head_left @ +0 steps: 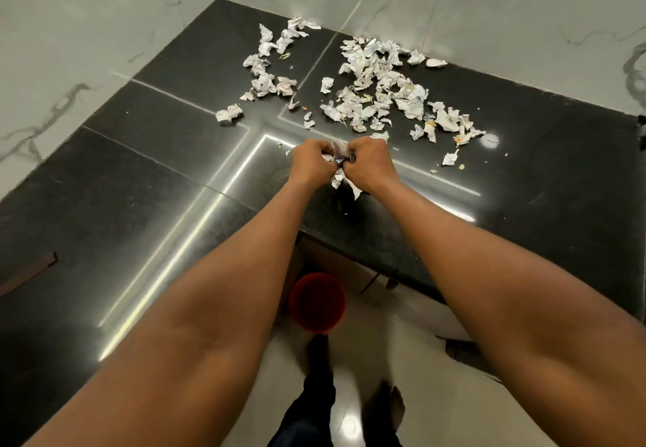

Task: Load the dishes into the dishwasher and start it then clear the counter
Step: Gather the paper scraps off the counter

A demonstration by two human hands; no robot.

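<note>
Both grips are closed on one wad of paper scraps [339,154]. The left grip [310,164] and right grip [371,163] meet knuckle to knuckle with fingers curled round the wad, low over the black tabletop [157,174] near its front edge. I cannot confirm whether they touch the surface.

Finding: the wad is not fully contained. A tail of paper hangs below the right grip, pointing down and back toward me. Otherwise the bundle is shapeless, and I can report no true long axis.

Risk: crumpled paper is light and springy, so any slackening on the way over the edge would likely shed pieces onto the tabletop or floor. The red bin [317,301] stands on the floor below the edge, just ahead of my feet. Its mouth looks narrow, and a careless release could miss it.

Further out, a large scatter of scraps [381,90] runs as a band from the back wall toward the right front, with a smaller cluster [269,69] to its left. Coloured flecks among them may smear if dragged.
</note>
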